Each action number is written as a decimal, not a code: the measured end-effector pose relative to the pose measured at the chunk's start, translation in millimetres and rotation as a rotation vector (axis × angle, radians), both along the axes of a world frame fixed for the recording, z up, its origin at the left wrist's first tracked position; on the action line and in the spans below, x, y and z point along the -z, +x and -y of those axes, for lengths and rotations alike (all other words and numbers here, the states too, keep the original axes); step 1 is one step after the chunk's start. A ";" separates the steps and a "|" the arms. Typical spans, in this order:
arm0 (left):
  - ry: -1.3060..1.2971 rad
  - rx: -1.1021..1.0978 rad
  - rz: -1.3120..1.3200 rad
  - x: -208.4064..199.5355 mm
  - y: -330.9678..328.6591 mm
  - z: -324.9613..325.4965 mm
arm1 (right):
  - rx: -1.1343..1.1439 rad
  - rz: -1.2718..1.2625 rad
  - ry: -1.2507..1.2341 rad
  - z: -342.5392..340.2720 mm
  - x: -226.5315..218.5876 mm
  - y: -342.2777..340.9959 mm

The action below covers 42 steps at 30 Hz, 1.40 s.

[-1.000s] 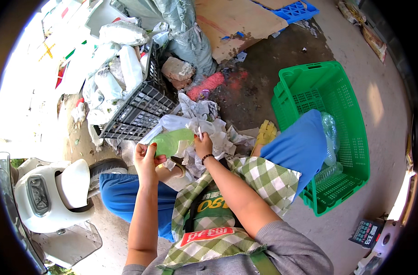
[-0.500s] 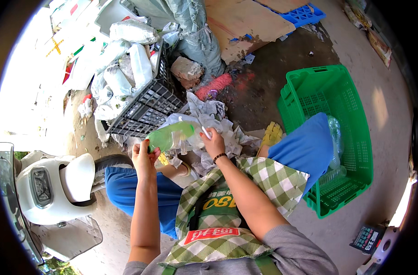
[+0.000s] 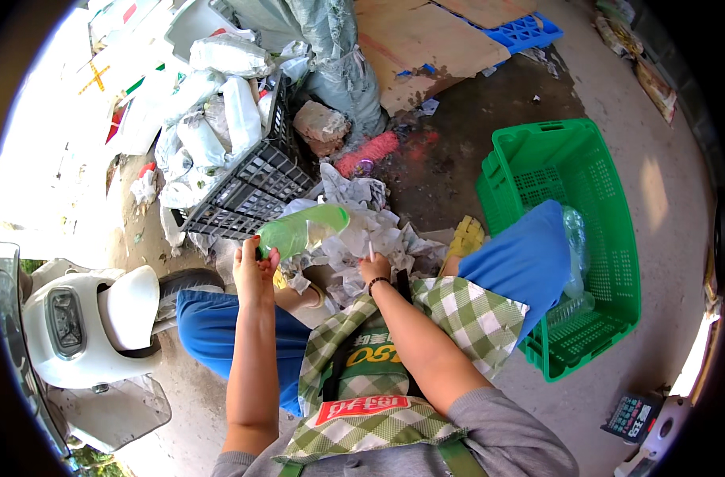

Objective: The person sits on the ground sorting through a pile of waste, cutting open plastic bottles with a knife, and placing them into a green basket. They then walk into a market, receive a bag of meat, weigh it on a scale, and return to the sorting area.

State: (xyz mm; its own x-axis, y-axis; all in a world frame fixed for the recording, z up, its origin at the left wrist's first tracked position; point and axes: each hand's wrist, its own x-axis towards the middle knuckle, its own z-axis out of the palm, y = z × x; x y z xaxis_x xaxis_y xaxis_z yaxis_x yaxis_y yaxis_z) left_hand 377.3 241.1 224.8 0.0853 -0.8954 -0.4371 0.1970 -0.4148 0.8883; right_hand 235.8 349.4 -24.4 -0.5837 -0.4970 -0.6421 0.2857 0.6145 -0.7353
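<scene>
- The left hand (image 3: 253, 269) is raised in front of the left knee, forearm running straight up from the lower edge, fingers curled around the neck end of a green plastic bottle (image 3: 303, 230).
- The bottle lies nearly level in that grip, its body pointing to the right and slightly up, above a heap of crumpled white paper and plastic (image 3: 362, 238) on the floor.
- The right hand (image 3: 373, 266) sits lower and to the right, well apart from the bottle, wrist bent down toward the heap; its fingers are pressed together on a small thin white piece, though what that piece is cannot be told.
- A dark band circles the right wrist.
- Both forearms are bare and come out of grey sleeves over a green-checked apron (image 3: 378, 374).
- A black plastic crate (image 3: 247, 191) stuffed with white bags stands just beyond the bottle.
- A green basket (image 3: 585, 238) stands at the right, beside the right knee, with clear bottles inside.
</scene>
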 end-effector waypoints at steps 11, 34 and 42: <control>-0.067 0.019 0.068 -1.3 -14.2 -12.3 | 0.204 0.458 -0.654 51.2 -78.2 31.6; -0.171 0.617 0.273 -78.5 23.1 3.9 | -0.235 -0.305 -0.315 54.8 -43.7 -24.5; -0.570 1.378 0.813 -95.0 25.5 5.3 | -0.450 -0.161 -0.185 45.7 -20.2 -71.5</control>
State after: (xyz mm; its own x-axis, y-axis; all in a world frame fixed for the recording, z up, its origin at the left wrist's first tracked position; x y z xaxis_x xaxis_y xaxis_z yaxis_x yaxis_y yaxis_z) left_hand 402.8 235.8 319.8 -0.8094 -0.5074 -0.2956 -0.5580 0.5075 0.6566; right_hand 164.2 303.7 -4.2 -0.3699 -0.8187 -0.4393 -0.1035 0.5062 -0.8562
